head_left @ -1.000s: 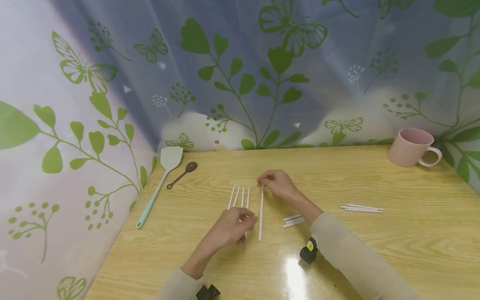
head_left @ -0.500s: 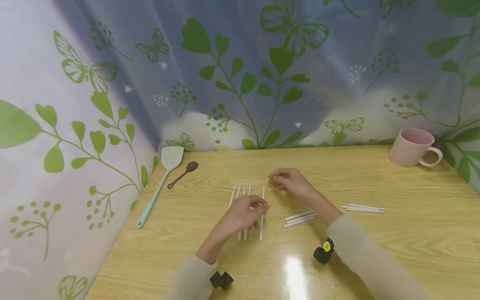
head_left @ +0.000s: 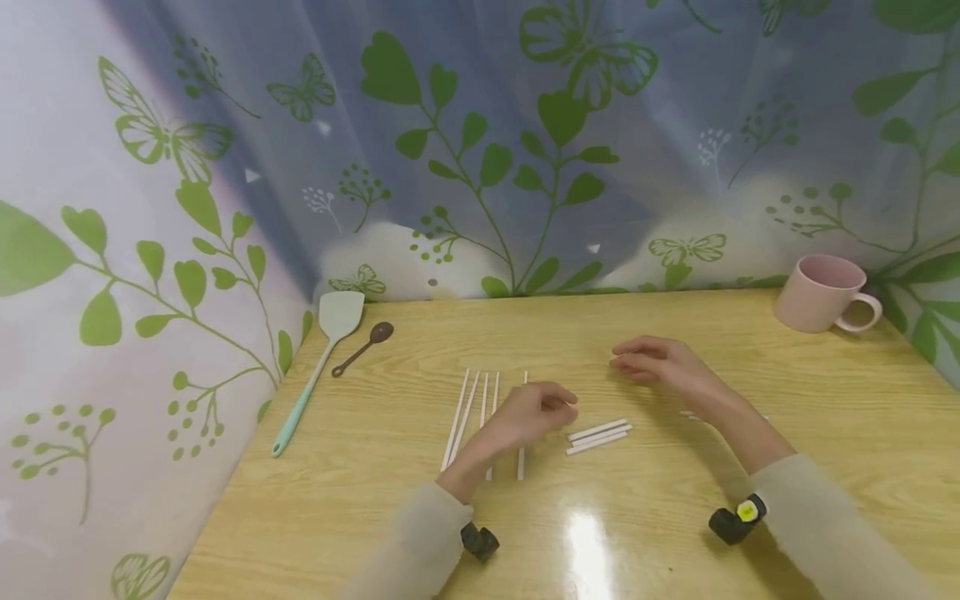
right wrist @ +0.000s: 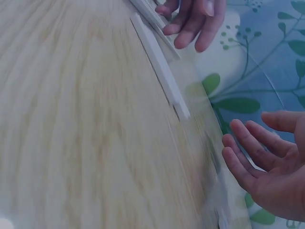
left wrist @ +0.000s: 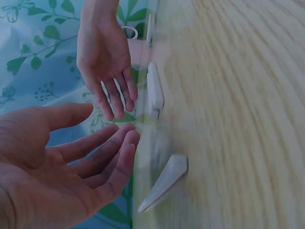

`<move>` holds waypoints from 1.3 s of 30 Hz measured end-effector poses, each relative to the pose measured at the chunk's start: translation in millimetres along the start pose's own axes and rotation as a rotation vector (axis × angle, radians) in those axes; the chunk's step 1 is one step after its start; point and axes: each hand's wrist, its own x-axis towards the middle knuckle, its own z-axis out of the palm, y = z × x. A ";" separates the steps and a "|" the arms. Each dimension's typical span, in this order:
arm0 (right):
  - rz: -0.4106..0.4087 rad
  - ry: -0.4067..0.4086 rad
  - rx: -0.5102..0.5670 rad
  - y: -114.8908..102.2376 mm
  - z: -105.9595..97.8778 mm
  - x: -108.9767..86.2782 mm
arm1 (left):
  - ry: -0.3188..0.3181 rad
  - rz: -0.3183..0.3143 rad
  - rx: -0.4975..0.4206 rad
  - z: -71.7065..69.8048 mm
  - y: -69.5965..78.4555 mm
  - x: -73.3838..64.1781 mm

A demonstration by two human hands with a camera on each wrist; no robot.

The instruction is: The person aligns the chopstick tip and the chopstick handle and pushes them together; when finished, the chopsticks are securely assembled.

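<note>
Over the row of long white sticks [head_left: 456, 421], my left hand [head_left: 531, 412] hovers with loosely bent fingers and holds nothing. A single long white stick [head_left: 521, 465] lies right of that row, partly covered by this hand. Just beyond the left fingertips is a small pile of shorter white sticks [head_left: 598, 437]. My right hand [head_left: 671, 367] is above the table, farther right, its fingers relaxed and nothing in them. Its wrist mostly hides a second pile of white sticks [head_left: 687, 415]. Both wrist views show the palms bare, the left hand [left wrist: 71, 167] and the right hand [right wrist: 274, 160] apart.
A spatula [head_left: 302, 404] with a mint handle and a small brown spoon [head_left: 363, 348] lie at the table's left. At the back right stands a pink mug [head_left: 817, 296]. A leaf-patterned curtain [head_left: 465, 167] borders the wooden table [head_left: 555, 533].
My right hand has left the top end of the single stick and moved right, now over the right pile. My left hand has also shifted right and slightly away from me, across the row.
</note>
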 end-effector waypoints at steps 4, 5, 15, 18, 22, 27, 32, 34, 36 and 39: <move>0.000 0.007 -0.070 7.1 -14.5 -13.6 | -0.013 0.012 0.023 10.1 -1.0 7.1; -0.003 0.007 -0.090 8.3 -17.7 -16.7 | -0.016 0.011 0.027 12.4 -1.2 8.2; 0.061 0.058 -0.243 25.3 -54.8 -52.4 | -0.051 -0.001 0.030 26.9 3.8 11.2; 0.067 0.091 -0.295 29.0 -64.9 -63.4 | -0.054 0.015 0.077 29.7 4.9 12.1; 0.062 0.106 -0.344 31.5 -74.2 -74.8 | -0.051 0.035 0.163 32.4 6.5 14.6; 0.081 0.104 -0.384 36.9 -77.3 -84.1 | -0.046 0.029 0.220 35.5 8.4 16.5; 0.075 0.105 -0.428 42.8 -76.1 -87.3 | -0.042 0.000 0.223 38.3 10.1 16.5; 0.077 0.109 -0.433 44.0 -75.4 -87.5 | -0.039 -0.015 0.221 39.4 10.6 17.1; 0.078 0.112 -0.437 44.9 -75.0 -87.7 | -0.037 -0.027 0.228 40.4 10.9 18.2; 0.080 0.111 -0.448 45.9 -74.9 -88.0 | -0.028 -0.035 0.250 41.8 12.2 20.1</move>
